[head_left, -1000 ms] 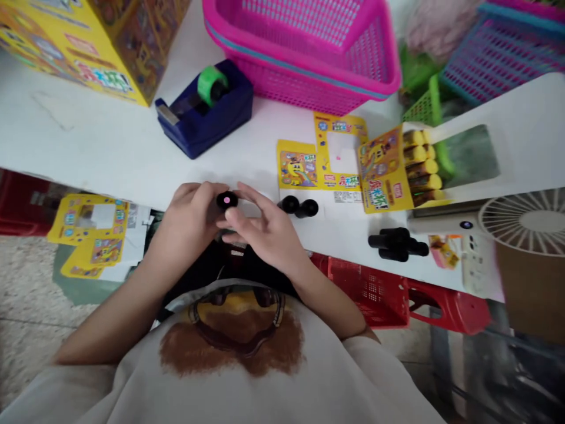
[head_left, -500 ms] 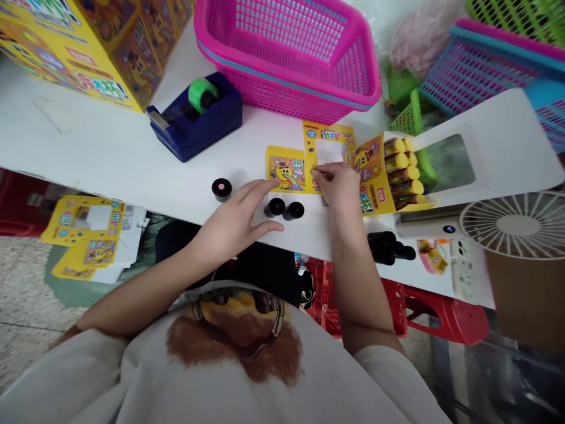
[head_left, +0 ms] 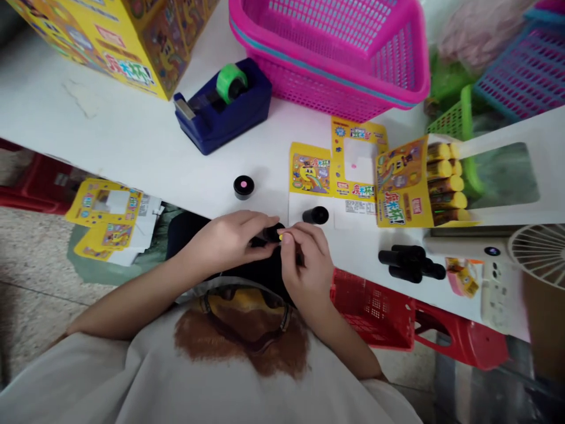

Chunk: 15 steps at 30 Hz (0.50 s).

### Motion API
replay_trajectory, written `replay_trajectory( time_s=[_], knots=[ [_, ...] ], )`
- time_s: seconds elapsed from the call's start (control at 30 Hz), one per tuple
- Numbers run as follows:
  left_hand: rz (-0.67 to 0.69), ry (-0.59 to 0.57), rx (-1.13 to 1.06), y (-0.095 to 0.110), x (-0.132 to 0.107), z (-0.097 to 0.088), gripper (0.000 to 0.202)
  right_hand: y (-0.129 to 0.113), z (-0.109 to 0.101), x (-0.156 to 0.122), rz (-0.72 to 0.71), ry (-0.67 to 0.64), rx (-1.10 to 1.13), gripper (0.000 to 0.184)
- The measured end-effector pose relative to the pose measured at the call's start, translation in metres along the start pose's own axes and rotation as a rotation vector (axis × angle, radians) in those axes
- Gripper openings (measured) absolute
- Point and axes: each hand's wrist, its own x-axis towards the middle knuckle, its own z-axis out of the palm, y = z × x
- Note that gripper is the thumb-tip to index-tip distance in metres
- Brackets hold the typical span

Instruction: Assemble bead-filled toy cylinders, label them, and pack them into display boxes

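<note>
My left hand [head_left: 232, 240] grips a small black cylinder [head_left: 270, 233] at the table's near edge. Against the cylinder's right end, my right hand [head_left: 309, 259] pinches a tiny yellow piece [head_left: 281, 237], perhaps a round sticker. Just beyond my right hand lies a second black cylinder [head_left: 316, 215]. Farther left stands a black cylinder with a pink dot [head_left: 243, 186] on top. Ahead, a flattened yellow printed carton [head_left: 310, 171] with a cut-out window lies on the table. A small pink dot shows in that window.
An open yellow box [head_left: 402, 185] holds several yellow-capped tubes. Several black cylinders [head_left: 406, 262] lie at right near a fan [head_left: 541, 256]. Behind are a blue tape dispenser [head_left: 225, 109], pink baskets [head_left: 326, 88] and a large yellow carton [head_left: 163, 47]. Flat cartons [head_left: 108, 218] lie at lower left.
My right hand has come from the flat carton back toward me, now pinching the yellow piece. My left hand has picked up one of the two middle black cylinders. The view has shifted left.
</note>
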Motion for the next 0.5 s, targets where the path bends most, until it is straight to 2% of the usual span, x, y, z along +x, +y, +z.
replay_trajectory(
  time_s=[0.13, 0.33, 0.43, 0.5],
  knots=[
    [-0.009, 0.018, -0.048, -0.004, -0.008, -0.002, 0.028, 0.009, 0.014, -0.002, -0.042, 0.045, -0.084, 0.015],
    [-0.016, 0.058, -0.080, -0.003, -0.013, 0.000, 0.029, 0.004, 0.007, 0.003, 0.004, -0.017, -0.002, 0.015],
    [0.004, 0.084, -0.072, -0.002, -0.013, 0.000, 0.028, 0.003, 0.010, 0.002, 0.101, -0.026, 0.082, 0.011],
    [0.017, 0.103, -0.061, -0.002, -0.014, 0.001, 0.027, 0.002, 0.014, 0.001, 0.253, -0.026, 0.244, 0.012]
  ],
)
